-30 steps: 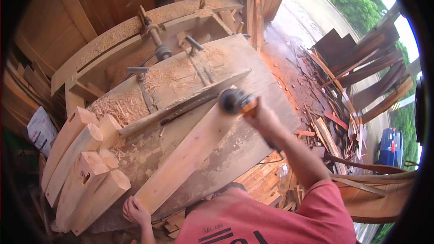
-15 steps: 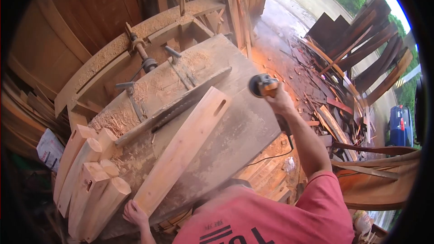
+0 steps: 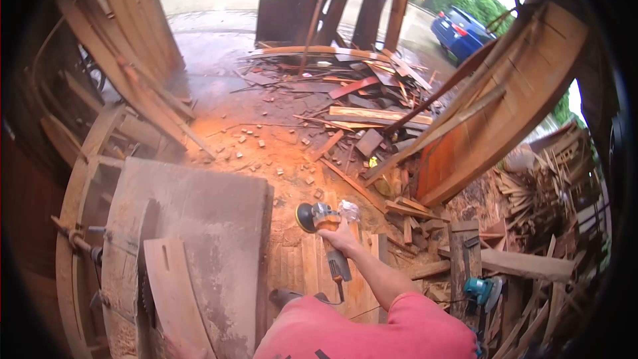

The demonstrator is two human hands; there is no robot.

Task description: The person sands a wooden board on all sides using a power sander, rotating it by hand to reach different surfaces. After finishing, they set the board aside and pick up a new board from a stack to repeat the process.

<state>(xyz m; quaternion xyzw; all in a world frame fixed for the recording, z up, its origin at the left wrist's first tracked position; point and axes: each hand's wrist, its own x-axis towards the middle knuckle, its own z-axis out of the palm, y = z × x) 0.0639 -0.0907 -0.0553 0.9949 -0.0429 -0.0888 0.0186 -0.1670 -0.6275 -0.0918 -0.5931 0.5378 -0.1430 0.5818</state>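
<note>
Right now the grinder (image 3: 319, 216) is gripped in the R hand (image 3: 342, 236), fingers wrapped fully round the body, no gap seen. It's held in mid-air, off the table (image 3: 219, 226), just beside the table's right edge, over floor boards (image 3: 302, 262). Long axis: disc end is pointed away from the person, tail toward the shirt; disc is faced left, toward the table. L hand isn't seen. A plank (image 3: 173, 292) is laid lengthwise on the table, well left of the R hand. Open room is seen ahead over dusty floor. Scrap (image 3: 372, 113) is piled farther off; a teal tool (image 3: 482, 289) is parked low & right.
</note>
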